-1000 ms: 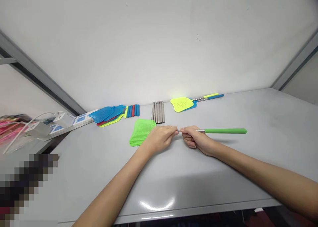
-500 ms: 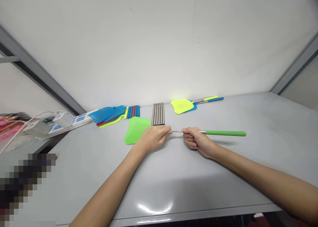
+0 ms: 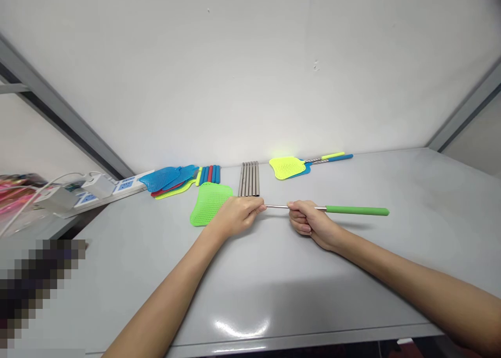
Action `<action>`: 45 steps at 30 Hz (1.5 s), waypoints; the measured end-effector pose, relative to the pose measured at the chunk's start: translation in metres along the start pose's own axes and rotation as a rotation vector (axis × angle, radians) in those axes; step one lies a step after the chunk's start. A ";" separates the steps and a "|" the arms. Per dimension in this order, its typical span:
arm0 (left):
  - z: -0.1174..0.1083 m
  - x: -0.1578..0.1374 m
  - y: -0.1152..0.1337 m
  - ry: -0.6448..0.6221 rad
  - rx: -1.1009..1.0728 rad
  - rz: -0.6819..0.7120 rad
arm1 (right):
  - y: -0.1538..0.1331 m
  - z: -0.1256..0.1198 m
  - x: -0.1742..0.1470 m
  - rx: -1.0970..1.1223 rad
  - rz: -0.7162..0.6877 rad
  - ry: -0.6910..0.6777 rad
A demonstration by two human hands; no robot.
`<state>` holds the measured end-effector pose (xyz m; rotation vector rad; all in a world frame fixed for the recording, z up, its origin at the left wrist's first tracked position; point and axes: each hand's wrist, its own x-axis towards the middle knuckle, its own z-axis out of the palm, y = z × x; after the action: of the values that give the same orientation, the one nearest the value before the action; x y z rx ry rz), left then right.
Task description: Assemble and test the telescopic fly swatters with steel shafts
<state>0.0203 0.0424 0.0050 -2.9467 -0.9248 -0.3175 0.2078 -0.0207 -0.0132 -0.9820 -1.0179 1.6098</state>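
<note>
A fly swatter (image 3: 209,204) with a perforated light green head, a thin telescopic metal rod and a green handle lies level across both hands, just above the table. My left hand (image 3: 239,214) is closed around it near the head and hides the joint there. My right hand (image 3: 309,219) grips the metal rod just short of the green handle (image 3: 357,211). Between the two hands a stretch of bare thin rod shows. Several metal tubes (image 3: 249,179) stand in a row on the table right behind my left hand.
Blue, red and yellow swatter heads (image 3: 162,179) are stacked at the back left, beside several coloured handle grips (image 3: 209,175). Two swatters, one yellow (image 3: 287,167), lie by the wall. A power strip (image 3: 127,185) with white plugs runs along the table's left edge.
My left hand has moved a little to the left along with the green head. The bare rod between my hands has grown longer, while my right hand stays almost in place.
</note>
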 end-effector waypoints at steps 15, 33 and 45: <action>-0.004 -0.003 -0.005 0.001 -0.038 -0.021 | -0.001 0.000 0.000 0.005 0.004 0.003; -0.010 -0.004 0.017 0.046 -0.162 -0.123 | 0.001 -0.009 0.001 0.114 0.058 -0.072; 0.004 -0.001 0.037 0.287 -0.098 -0.018 | 0.001 -0.009 0.002 0.167 0.075 -0.121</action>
<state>0.0417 0.0118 0.0024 -2.8704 -0.9193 -0.7833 0.2157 -0.0176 -0.0175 -0.8268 -0.9190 1.8034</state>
